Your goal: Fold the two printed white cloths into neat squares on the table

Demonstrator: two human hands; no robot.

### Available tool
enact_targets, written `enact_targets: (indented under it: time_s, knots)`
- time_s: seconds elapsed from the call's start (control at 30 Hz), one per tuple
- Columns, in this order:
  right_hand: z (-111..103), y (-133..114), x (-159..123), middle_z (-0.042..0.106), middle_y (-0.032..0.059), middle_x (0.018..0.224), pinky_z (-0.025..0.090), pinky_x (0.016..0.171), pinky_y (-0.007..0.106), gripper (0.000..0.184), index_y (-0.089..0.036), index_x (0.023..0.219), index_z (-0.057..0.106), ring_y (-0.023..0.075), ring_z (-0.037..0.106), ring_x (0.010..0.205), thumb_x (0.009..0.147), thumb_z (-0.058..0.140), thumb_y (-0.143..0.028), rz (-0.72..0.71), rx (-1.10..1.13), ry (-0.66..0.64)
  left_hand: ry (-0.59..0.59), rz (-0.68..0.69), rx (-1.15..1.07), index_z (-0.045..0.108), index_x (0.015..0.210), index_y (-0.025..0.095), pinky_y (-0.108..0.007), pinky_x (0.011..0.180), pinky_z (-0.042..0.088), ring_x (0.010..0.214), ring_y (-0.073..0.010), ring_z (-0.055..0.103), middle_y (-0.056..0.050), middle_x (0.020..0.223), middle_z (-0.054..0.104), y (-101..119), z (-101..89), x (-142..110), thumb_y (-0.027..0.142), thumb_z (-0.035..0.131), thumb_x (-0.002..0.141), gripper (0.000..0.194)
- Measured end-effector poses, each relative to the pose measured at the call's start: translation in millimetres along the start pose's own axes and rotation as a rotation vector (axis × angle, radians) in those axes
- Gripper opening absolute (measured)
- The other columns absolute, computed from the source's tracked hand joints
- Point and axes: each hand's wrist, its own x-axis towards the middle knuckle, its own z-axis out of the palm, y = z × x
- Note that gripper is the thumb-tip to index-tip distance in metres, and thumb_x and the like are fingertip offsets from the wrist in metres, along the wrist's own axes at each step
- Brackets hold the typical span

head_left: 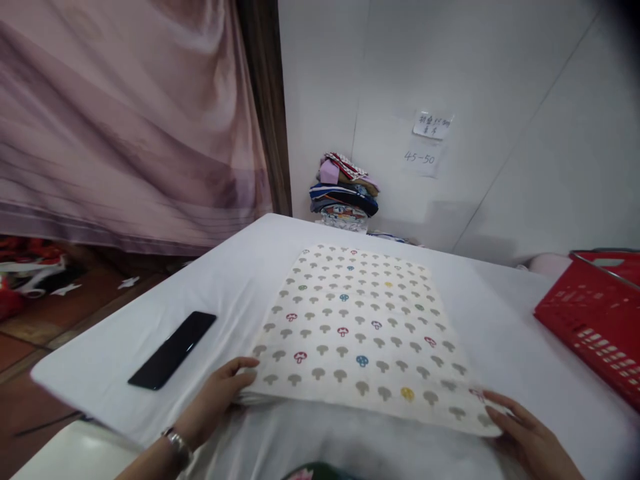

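Observation:
A cream cloth (350, 313) printed with grey and a few coloured mushrooms lies spread over the white table, its near edge toward me. At the near left corner, my left hand (227, 383) grips the fabric between thumb and fingers; a silvery bracelet (177, 445) circles the wrist. My right hand (525, 427) pinches the near right corner, its fingers on top and the thumb out of sight. Folds of fabric show under the left corner. Left of the cloth lies a black phone-like slab (173, 350).
A red plastic basket (595, 313) stands at the right on the white table (240, 267). Behind the far edge rises a stack of folded clothes (345, 193) against the wall. A pinkish curtain (135, 120) hangs at the left. Part of a dark green object (320, 471) shows at the bottom.

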Motion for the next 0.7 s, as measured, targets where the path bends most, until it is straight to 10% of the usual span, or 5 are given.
enact_targets:
  time_s: [0.27, 0.5, 0.7]
  knots:
    - [9.8, -41.7, 41.8, 0.070, 0.0053, 0.094, 0.059, 0.067, 0.033, 0.051, -0.026, 0.097, 0.066, 0.0265, 0.066, 0.083, 0.048, 0.081, -0.032, -0.022, 0.109, -0.104, -0.079, 0.168, -0.162, 0.061, 0.100, 0.017, -0.019, 0.051, 0.043, 0.061, -0.0105, 0.057, -0.001, 0.079, 0.063, 81.1, 9.6, 29.3, 0.026, 0.072, 0.062, 0.040]
    - [77.9, -196.6, 125.5, 0.064, 0.0003, 0.067, 0.051, 0.048, 0.017, 0.021, -0.015, 0.080, 0.064, 0.0098, 0.060, 0.054, 0.064, 0.062, -0.003, -0.307, 0.249, -0.065, -0.011, 0.352, -0.348, 0.056, 0.073, 0.010, -0.020, 0.052, 0.045, 0.055, -0.0089, 0.052, 0.001, 0.056, 0.053, 258.8, 74.0, 110.6, 0.013, 0.064, 0.072, 0.008]
    - [87.4, -323.0, 118.5, 0.063, -0.0023, 0.071, 0.055, 0.067, 0.028, 0.022, -0.024, 0.079, 0.062, 0.0134, 0.063, 0.074, 0.066, 0.067, -0.007, -0.843, 0.445, -0.030, -0.024, 0.725, -0.441, 0.056, 0.089, 0.009, -0.025, 0.073, 0.047, 0.082, -0.0086, 0.056, 0.000, 0.077, 0.060, 419.0, 86.5, 103.2, 0.022, 0.054, 0.084, 0.013]
